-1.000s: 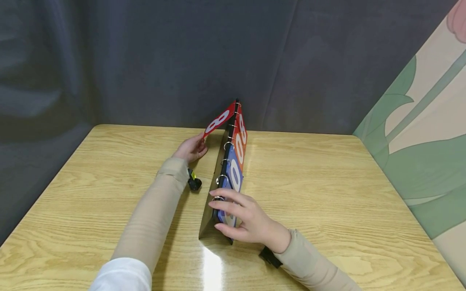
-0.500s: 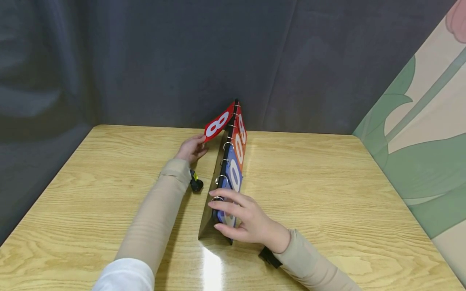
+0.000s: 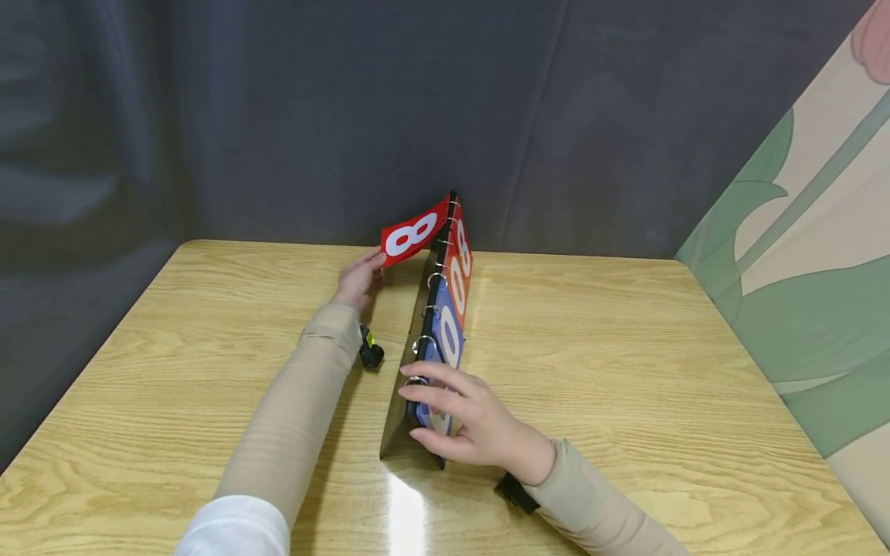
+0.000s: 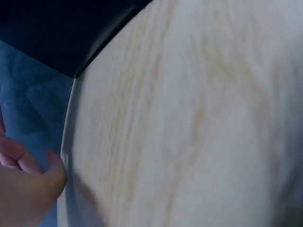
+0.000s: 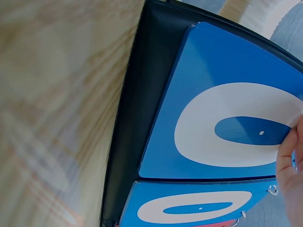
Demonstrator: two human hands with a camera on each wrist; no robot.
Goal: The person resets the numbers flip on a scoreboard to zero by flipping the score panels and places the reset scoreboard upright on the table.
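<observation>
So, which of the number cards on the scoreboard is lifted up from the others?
The far red card with the 8, which the left hand holds by its edge. It sticks out sideways from the rings, while the other red and blue cards hang flat against the board.

A flip scoreboard [image 3: 445, 324] at the centre of the frame has a black frame, silver rings, red cards with white numerals at its far end and blue cards [image 5: 222, 118] with white zeros at its near end. The lifted red card [image 3: 410, 234] shows a white 8. The table [image 3: 626, 371] is light yellow wood with darker grain streaks. Both sleeves [image 3: 292, 417] are beige, with a white cuff at lower left. The backdrop [image 3: 313, 116] across the top is dark grey-blue cloth. At the right edge, a wall panel [image 3: 820, 232] is cream with green leaf shapes.
</observation>
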